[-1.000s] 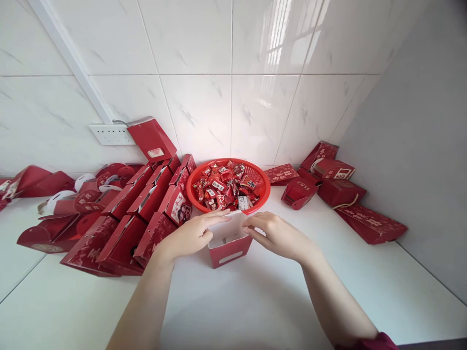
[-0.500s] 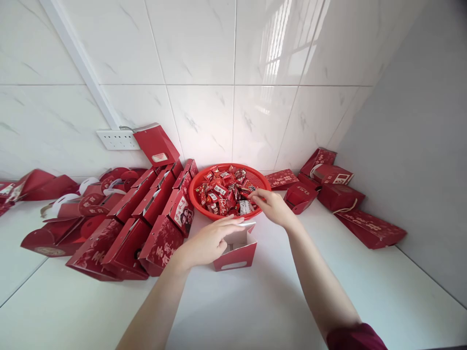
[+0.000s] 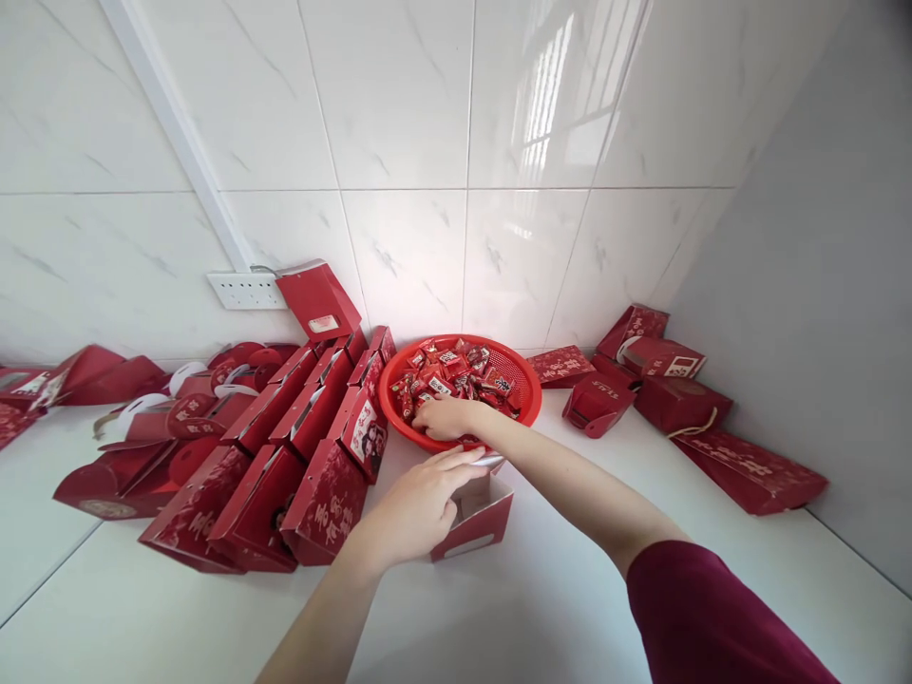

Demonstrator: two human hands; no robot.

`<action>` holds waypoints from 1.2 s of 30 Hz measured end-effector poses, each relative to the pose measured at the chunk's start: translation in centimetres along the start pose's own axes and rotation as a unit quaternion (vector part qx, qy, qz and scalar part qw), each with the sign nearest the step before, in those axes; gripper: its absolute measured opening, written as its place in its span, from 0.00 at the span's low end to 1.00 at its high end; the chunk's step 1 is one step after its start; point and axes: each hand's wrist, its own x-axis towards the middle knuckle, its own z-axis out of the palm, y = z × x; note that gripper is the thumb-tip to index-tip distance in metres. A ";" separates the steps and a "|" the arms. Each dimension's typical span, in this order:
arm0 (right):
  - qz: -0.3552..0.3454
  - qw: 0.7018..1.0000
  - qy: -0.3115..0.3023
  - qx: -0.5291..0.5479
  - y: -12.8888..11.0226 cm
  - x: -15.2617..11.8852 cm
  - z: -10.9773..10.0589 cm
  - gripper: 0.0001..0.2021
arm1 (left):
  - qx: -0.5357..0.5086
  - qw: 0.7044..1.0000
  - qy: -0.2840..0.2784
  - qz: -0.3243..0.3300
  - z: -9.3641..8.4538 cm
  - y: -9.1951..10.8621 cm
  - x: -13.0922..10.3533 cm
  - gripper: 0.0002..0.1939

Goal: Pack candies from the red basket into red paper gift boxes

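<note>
A red plastic basket [image 3: 532,380] full of small red wrapped candies [image 3: 463,366] stands against the wall. My right hand [image 3: 448,416] reaches down into its front left part, fingers bent among the candies; what they hold, if anything, is hidden. In front of the basket is a red box [image 3: 479,532] with its top open and a pale inside. My left hand [image 3: 420,503] lies along the left side and raised flap of this box, holding it with thumb and fingers.
Rows of closed red boxes [image 3: 320,503] stand left of the basket, beside round-handled ones [image 3: 114,480]. One box [image 3: 320,299] leans by the wall socket [image 3: 246,291]. More red boxes [image 3: 684,404] lie at the right by the grey panel [image 3: 819,285].
My right hand has moved left and deeper into the basket, its forearm now crossing above the open box. My left hand stays at the box. The view has shifted slightly.
</note>
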 end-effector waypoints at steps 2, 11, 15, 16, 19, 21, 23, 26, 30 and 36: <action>-0.003 0.999 -0.035 -0.019 0.9 0.3 0.5 0.08 | 0.001 1.000 -0.011 -0.004 -0.1 -0.1 -0.1 0.43; 0.104 0.991 0.001 -0.083 5.3 -2.2 0.2 0.09 | -0.028 0.999 -0.020 0.013 -0.5 -0.1 0.0 0.44; 0.159 0.983 0.045 -0.084 8.2 -4.4 0.5 0.09 | -0.032 0.999 -0.024 0.014 -0.5 -0.3 0.1 0.45; 0.164 0.982 0.054 -0.082 8.8 -5.0 0.7 0.08 | -0.030 0.999 -0.025 0.015 -0.5 -0.4 0.1 0.44; 0.165 0.979 0.087 -0.077 9.6 -6.2 1.3 0.06 | -0.027 0.999 -0.021 0.016 -0.4 -0.6 0.1 0.43; 0.157 0.978 0.117 -0.072 9.4 -6.5 1.4 0.08 | -0.028 0.999 -0.019 0.017 -0.4 -0.6 0.1 0.42; 0.147 0.974 0.158 -0.067 8.9 -6.5 1.0 0.10 | -0.029 0.999 -0.018 0.019 -0.4 -0.5 0.1 0.42; 0.125 0.965 0.221 -0.061 7.8 -5.5 0.0 0.13 | -0.035 0.999 -0.019 0.027 -0.5 -0.3 0.3 0.41; 0.070 0.971 0.227 -0.037 6.8 -1.7 -1.0 0.14 | -0.039 0.999 -0.023 0.028 -0.4 -0.4 0.5 0.36; 0.078 0.982 0.172 0.006 8.5 4.7 -0.6 0.17 | -0.008 1.000 -0.022 0.007 -0.3 -0.7 0.5 0.32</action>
